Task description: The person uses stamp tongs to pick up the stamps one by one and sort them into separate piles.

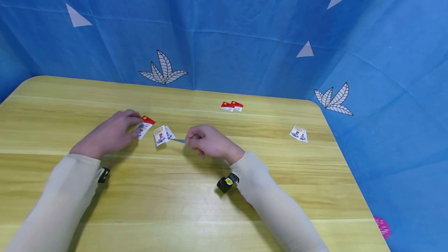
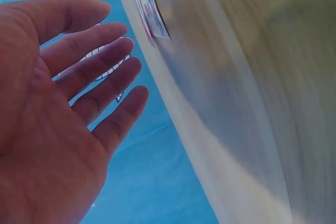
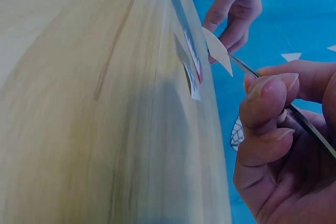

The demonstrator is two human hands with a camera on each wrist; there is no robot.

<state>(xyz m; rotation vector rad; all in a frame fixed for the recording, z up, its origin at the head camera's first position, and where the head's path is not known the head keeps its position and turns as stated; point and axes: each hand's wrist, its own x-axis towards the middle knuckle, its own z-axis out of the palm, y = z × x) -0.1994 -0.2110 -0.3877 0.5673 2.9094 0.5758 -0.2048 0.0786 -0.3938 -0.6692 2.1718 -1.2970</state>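
Note:
My right hand (image 1: 211, 143) grips a pair of thin metal tweezers (image 3: 312, 129). At their tip a small paper card (image 3: 218, 51) is raised above the table, its pale back toward the right wrist view. From the head view its printed face (image 1: 160, 135) shows, overlapping another printed card (image 1: 169, 132). My left hand (image 1: 120, 130) hovers beside a red-and-white card (image 1: 147, 121) with a yellow emblem, fingertips right at its left edge. In the left wrist view the fingers (image 2: 113, 74) are loosely extended, and nothing shows in the palm.
Two red-and-white cards (image 1: 227, 106) lie at the back of the wooden table (image 1: 196, 213). Near the right edge lie two overlapping printed cards (image 1: 297, 132). A blue patterned cloth (image 1: 224, 49) hangs behind the table and along its right side.

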